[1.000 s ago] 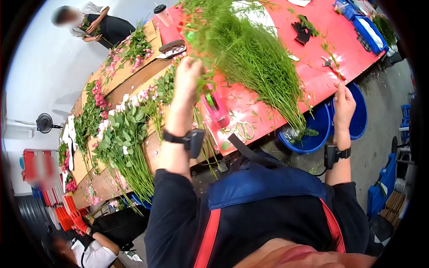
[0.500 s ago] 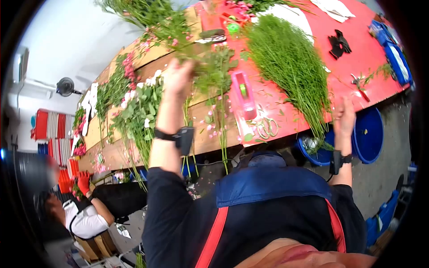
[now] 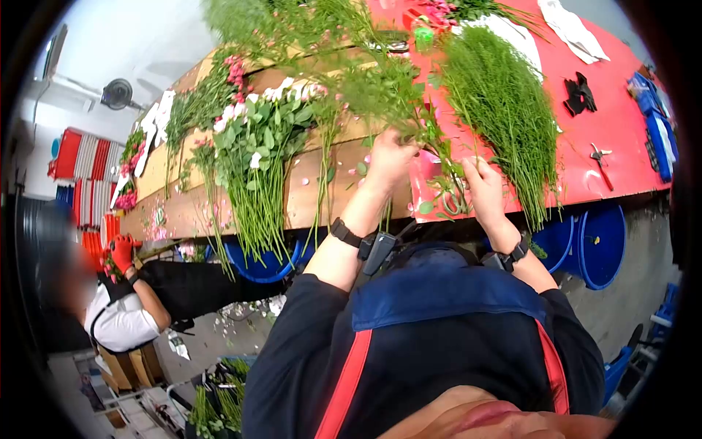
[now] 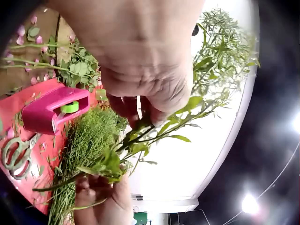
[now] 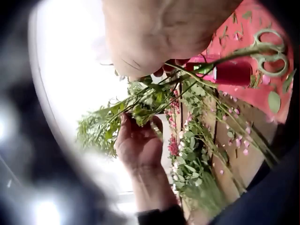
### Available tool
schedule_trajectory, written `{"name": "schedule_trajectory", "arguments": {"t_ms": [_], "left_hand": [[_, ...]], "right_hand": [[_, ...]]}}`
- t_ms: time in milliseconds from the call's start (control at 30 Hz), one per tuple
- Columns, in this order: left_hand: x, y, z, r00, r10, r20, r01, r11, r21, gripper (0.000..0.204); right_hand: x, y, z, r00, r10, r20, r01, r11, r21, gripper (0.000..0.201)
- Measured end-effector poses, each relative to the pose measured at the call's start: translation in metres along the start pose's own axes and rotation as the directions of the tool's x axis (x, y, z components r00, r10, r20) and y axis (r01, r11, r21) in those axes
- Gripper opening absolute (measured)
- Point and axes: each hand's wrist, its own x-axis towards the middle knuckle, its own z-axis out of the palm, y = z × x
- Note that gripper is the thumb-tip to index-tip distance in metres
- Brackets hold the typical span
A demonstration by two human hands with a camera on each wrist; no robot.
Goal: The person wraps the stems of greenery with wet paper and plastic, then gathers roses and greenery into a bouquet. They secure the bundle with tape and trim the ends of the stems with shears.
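A leafy green branch [image 3: 437, 139] with fine, feathery tips runs between my two hands. My left hand [image 3: 393, 157] pinches its stem partway along, thumb and fingers curled in, and the left wrist view shows that grip close up on the stem [image 4: 136, 140]. Nearer the cut end, my right hand [image 3: 484, 189] has its fingers bent round the same stem, partly behind leaves in the left wrist view. Below the branch lie a pink tape dispenser [image 4: 56, 110] with green tape and pale-handled scissors [image 4: 17, 141]. Beside my right hand spreads a big pile of feathery greenery [image 3: 504, 110].
White roses [image 3: 256, 121] with long stems lie on the wooden table to the left. Black gloves [image 3: 579, 95] and red-handled pruning shears [image 3: 603, 167] rest on the red table, above blue buckets [image 3: 605, 252]. Another person [image 3: 131, 311] in red gloves stands at far left.
My left hand has swung the branch in from the left, and my right hand has come leftward from the table's right edge to meet it. The head view has also shifted.
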Motion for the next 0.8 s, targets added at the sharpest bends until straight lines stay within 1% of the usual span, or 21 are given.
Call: {"name": "schedule_trajectory", "arguments": {"t_ms": [33,67,167,200,300,333,433,467,567,600,700,733,767,800], "left_hand": [[-0.003,0.0,-0.005,0.999,-0.017,-0.042,0.023,0.991,0.132,0.019],[-0.006,0.0,-0.006,0.989,0.145,-0.031,-0.141,0.984,0.105,0.016],[-0.007,-0.027,-0.023,0.979,0.199,-0.053,-0.181,0.956,0.233,0.015],[-0.018,-0.02,-0.02,0.97,0.224,-0.094,-0.19,0.941,0.28,0.013],[-0.032,-0.019,-0.029,0.99,0.108,-0.086,-0.092,0.981,0.171,0.009],[-0.036,-0.017,-0.034,0.996,0.021,-0.085,-0.017,0.998,0.057,0.012],[-0.059,-0.006,-0.041,0.986,-0.136,-0.093,0.128,0.988,-0.089,0.01],[-0.062,-0.013,-0.043,0.986,-0.132,-0.1,0.129,0.991,-0.039,0.013],[-0.077,-0.015,-0.05,0.998,-0.03,-0.059,0.033,0.998,0.049,0.011],[-0.081,-0.017,-0.051,0.997,-0.033,-0.069,0.035,0.999,0.018,0.011],[-0.091,-0.017,-0.056,0.984,-0.162,-0.069,0.151,0.978,-0.145,0.011],[-0.092,-0.014,-0.054,0.982,-0.175,-0.075,0.163,0.976,-0.146,0.013],[-0.092,-0.023,-0.056,0.997,0.051,-0.054,-0.051,0.999,-0.006,0.013],[-0.087,-0.039,-0.061,0.962,0.274,-0.001,-0.271,0.954,0.128,0.012]], "right_hand": [[-0.006,-0.001,0.005,0.995,-0.103,-0.004,0.102,0.992,-0.068,0.019],[-0.007,0.004,0.007,0.966,-0.254,0.051,0.259,0.942,-0.212,0.016],[-0.012,-0.018,0.036,0.934,-0.331,0.133,0.355,0.902,-0.246,0.015],[-0.006,-0.02,0.048,0.887,-0.448,0.111,0.458,0.828,-0.322,0.017],[0.006,0.0,0.065,0.951,-0.283,0.126,0.308,0.907,-0.287,0.017],[0.005,0.004,0.069,0.957,-0.273,0.098,0.29,0.901,-0.322,0.012],[-0.004,0.021,0.079,0.99,-0.123,0.068,0.138,0.947,-0.289,0.011],[-0.01,0.023,0.083,0.995,-0.082,0.052,0.093,0.96,-0.262,0.013],[-0.018,0.032,0.089,0.991,0.107,0.076,-0.104,0.994,-0.046,0.014],[-0.026,0.025,0.094,0.987,0.135,0.091,-0.135,0.991,-0.011,0.012],[-0.045,0.021,0.105,0.998,0.063,0.003,-0.063,0.99,0.123,0.01],[-0.047,0.028,0.104,0.999,0.035,-0.013,-0.033,0.991,0.127,0.01],[-0.052,0.029,0.103,1.0,0.018,-0.014,-0.016,0.99,0.143,0.01],[-0.057,0.028,0.101,1.0,-0.003,-0.014,0.005,0.987,0.159,0.01]]}}
